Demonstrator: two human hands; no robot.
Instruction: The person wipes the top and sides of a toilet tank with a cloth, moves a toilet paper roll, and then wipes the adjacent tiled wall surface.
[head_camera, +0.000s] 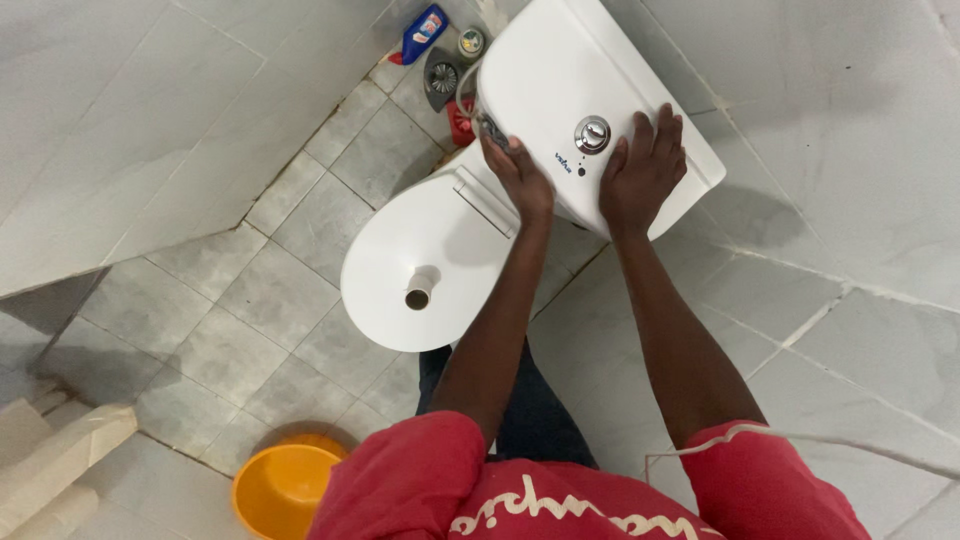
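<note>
Nearest the camera, the person's red shirt (560, 490) filled the bottom edge, and an orange bowl (280, 488) sat on the grey tiled floor (210, 330) just to its left. A stack of pale, cardboard-like pieces (55, 460) lay at the near left corner. Farther on, the white toilet lid (420, 250) was closed, and a small white roll (421, 286) with a dark hollow core lay on it toward its near edge. Beyond the lid stood the white cistern (560, 70), tilted in view, with a round chrome flush button (592, 134) on its top. The left hand (520, 175) rested at the near left edge of the cistern top, its fingers curled around a small dark, scrubber-like thing (493, 128) pressed against that edge; what exactly it was could not be made out. The right hand (643, 170) lay flat and open on the cistern top just right of the button, fingers spread, holding nothing. On the floor to the far left of the cistern stood a blue bottle (424, 32), a small round jar (471, 42), a dark round holder (441, 78) and something red (460, 122) low beside the cistern.
</note>
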